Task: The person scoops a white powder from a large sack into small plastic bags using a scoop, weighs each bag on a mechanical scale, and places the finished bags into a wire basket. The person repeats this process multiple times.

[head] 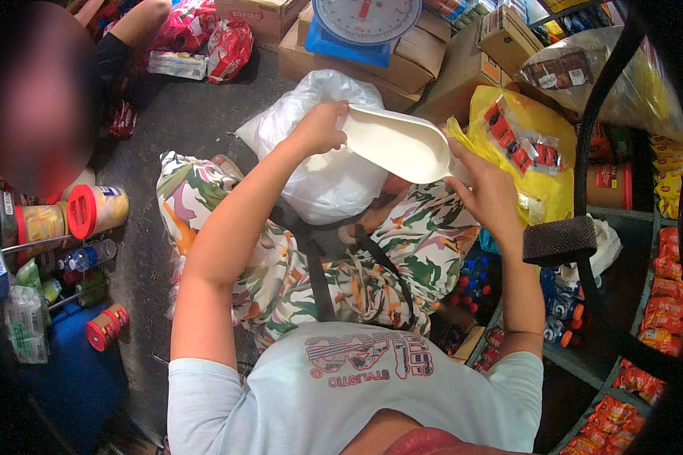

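Observation:
A white plastic scoop (401,142) is held level between my two hands, over a large white plastic bag (341,190) that stands between my knees. My left hand (321,128) grips the scoop's broad front lip, fingers curled over the edge. At the other end, my right hand (478,176) has its thumb and fingers around the handle. The bag's top is bunched and partly open; what it contains I cannot tell. Just beyond my right hand lies a yellow plastic bag (552,133) with small red packets on it.
A dial scale (367,20) rests on cardboard boxes (398,74) ahead. At the left are red-lidded jars (99,210), a small red-lidded jar (105,327) and another person's arm (139,25). Shelves with orange packets (666,310) and bottles (560,307) stand at the right. A black strap hangs there.

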Demonstrator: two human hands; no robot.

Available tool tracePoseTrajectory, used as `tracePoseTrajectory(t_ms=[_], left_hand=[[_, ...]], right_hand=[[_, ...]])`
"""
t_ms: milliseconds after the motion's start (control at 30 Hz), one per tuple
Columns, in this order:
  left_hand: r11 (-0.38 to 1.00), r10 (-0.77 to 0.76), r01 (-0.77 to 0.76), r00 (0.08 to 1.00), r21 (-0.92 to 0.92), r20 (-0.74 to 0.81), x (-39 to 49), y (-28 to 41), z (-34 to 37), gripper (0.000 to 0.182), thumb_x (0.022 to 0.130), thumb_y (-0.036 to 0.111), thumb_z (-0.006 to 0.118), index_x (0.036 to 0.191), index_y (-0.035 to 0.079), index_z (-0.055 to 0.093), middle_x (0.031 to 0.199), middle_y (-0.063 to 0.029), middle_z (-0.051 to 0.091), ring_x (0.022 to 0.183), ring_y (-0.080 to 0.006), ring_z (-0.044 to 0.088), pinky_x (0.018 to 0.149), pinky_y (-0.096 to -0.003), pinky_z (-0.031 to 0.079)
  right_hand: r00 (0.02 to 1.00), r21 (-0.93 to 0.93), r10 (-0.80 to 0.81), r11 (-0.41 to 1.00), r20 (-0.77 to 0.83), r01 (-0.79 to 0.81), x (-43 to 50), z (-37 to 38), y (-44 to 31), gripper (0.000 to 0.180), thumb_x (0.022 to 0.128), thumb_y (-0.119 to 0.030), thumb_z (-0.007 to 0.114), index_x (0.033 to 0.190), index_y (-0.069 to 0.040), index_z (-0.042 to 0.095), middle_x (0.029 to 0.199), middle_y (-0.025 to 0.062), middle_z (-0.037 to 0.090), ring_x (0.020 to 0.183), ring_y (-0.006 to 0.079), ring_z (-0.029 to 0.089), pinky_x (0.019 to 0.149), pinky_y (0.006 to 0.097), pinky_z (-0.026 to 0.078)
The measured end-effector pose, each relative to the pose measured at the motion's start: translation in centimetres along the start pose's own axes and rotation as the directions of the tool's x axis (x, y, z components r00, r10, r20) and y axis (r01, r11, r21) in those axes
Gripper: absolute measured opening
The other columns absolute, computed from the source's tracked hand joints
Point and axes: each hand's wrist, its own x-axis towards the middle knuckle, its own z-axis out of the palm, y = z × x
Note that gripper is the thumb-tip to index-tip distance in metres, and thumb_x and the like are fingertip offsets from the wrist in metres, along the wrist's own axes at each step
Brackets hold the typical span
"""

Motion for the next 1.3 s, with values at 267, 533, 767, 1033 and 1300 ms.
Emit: tracePoseTrajectory(t_ms=[267,533,767,1033,1300], left_hand=[[0.996,-0.078,0.077,0.997,0.049,0.022,0.2,0.3,0.7,0.058,0.061,0.004,0.063,0.116,-0.01,0.051,0.075,-0.0181,0.064,0.058,-0.02,0.065,0.057,-0.0305,0.051],[0.985,-0.06,0.069,0.996,0.156,-0.063,0.2,-0.3,1.2,0.057,0.061,0.002,0.061,0.116,-0.01,0.052,0.088,-0.022,0.064,0.06,-0.0217,0.066,0.058,-0.0313,0.051],[0.986,-0.167,0.167,0.986,0.003,-0.012,-0.4,-1.9,0.9,0.055,0.062,-0.002,0.057,0.117,-0.002,0.055,0.105,-0.0164,0.063,0.06,-0.0195,0.065,0.055,-0.03,0.051],[0.977,-0.161,0.164,0.986,-0.139,0.031,-2.0,-2.0,-0.9,0.054,0.062,-0.003,0.053,0.116,0.001,0.058,0.111,-0.0083,0.062,0.057,-0.0097,0.057,0.055,-0.0259,0.05],[0.701,-0.024,0.004,1.0,-0.713,-0.018,-2.6,2.8,-7.1,0.051,0.076,0.001,0.054,0.127,0.002,0.048,0.115,-0.0068,0.057,0.068,-0.0071,0.054,0.066,-0.0235,0.048]], right_hand=[[0.973,-0.358,0.034,0.932,0.229,0.052,4.6,-3.3,-4.7,0.052,0.074,-0.018,0.067,0.122,-0.01,0.051,0.083,0.0151,0.063,0.076,0.0318,0.062,0.062,0.0421,0.048],[0.964,-0.408,-0.052,0.899,0.259,0.158,7.1,-2.7,-6.7,0.046,0.073,-0.014,0.064,0.117,-0.006,0.053,0.079,0.0164,0.063,0.074,0.033,0.063,0.061,0.0425,0.05],[0.951,-0.395,0.021,0.912,0.309,0.109,8.4,-2.1,-8.0,0.038,0.074,-0.014,0.063,0.11,-0.004,0.057,0.083,0.0183,0.063,0.08,0.0345,0.062,0.067,0.0435,0.049],[0.981,-0.16,0.1,0.984,0.166,-0.073,7.1,6.5,-1.0,0.053,0.067,-0.013,0.069,0.118,-0.008,0.054,0.098,0.0173,0.062,0.086,0.0345,0.061,0.077,0.042,0.048],[0.954,0.382,-0.266,0.874,-0.141,0.3,13.2,8.5,-3.9,0.022,0.08,-0.029,0.061,0.093,-0.011,0.065,0.077,0.0146,0.062,0.072,0.0336,0.06,0.063,0.042,0.047]])
